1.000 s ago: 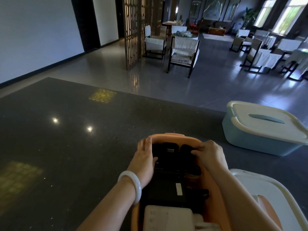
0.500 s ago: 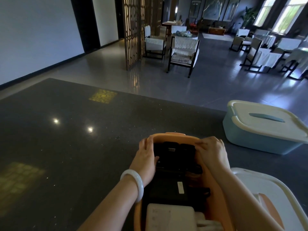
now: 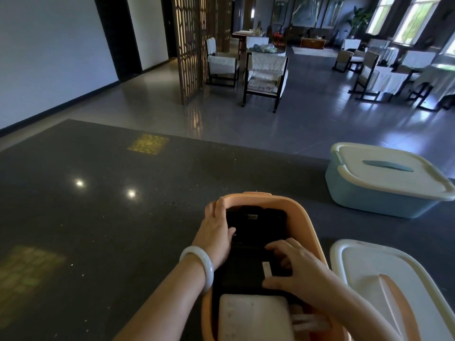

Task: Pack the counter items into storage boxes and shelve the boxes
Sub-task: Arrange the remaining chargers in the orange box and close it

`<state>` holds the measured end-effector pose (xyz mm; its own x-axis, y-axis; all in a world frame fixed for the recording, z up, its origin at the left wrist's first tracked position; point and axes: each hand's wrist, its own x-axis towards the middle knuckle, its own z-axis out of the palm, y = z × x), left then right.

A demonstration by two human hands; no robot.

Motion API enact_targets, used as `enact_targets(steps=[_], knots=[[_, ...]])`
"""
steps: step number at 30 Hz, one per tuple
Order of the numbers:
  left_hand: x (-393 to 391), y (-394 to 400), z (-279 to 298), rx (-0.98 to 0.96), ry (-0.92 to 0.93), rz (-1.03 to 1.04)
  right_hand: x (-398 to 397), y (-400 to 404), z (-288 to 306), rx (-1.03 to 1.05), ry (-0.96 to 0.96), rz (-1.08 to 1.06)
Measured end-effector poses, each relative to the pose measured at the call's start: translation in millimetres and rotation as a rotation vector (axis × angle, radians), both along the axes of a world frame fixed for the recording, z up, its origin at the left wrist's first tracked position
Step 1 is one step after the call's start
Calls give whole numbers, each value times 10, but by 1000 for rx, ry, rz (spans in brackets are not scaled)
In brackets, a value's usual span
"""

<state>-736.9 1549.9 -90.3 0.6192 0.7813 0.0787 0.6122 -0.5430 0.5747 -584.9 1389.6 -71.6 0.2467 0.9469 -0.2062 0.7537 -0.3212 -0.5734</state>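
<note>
Fingers [image 3: 278, 249] of right hand [image 3: 295, 267] lie spread and lightly bent on black case [image 3: 246, 269] inside orange box [image 3: 305, 217], pressing rather than gripping. Left hand [image 3: 216, 230] rests flat along box's left inner wall, fingers straight against black pouch [image 3: 258, 222] at far end. Best to press contents level, tuck loose edges below rim, keep white block [image 3: 253, 316] at near end seated flat. Then fit white lid [image 3: 369, 274], lying just right of box on dark counter [image 3: 98, 217]. Blue box [image 3: 384, 193] sits closed, farther right.
</note>
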Motion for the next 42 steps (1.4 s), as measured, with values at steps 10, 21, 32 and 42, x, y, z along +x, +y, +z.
enact_targets(steps=[10, 21, 32, 42], knots=[[-10, -33, 27, -2, 17, 10, -83, -42, -102, 143, 67, -94], [-10, -29, 71, -7, 40, 7, 102, 434, -165, 103, -235, -234], [24, -16, 103, -39, 44, 5, -3, 39, 146, 125, -184, -82], [8, -21, 60, 20, 79, -5, -206, -396, 129, -274, -179, 168]])
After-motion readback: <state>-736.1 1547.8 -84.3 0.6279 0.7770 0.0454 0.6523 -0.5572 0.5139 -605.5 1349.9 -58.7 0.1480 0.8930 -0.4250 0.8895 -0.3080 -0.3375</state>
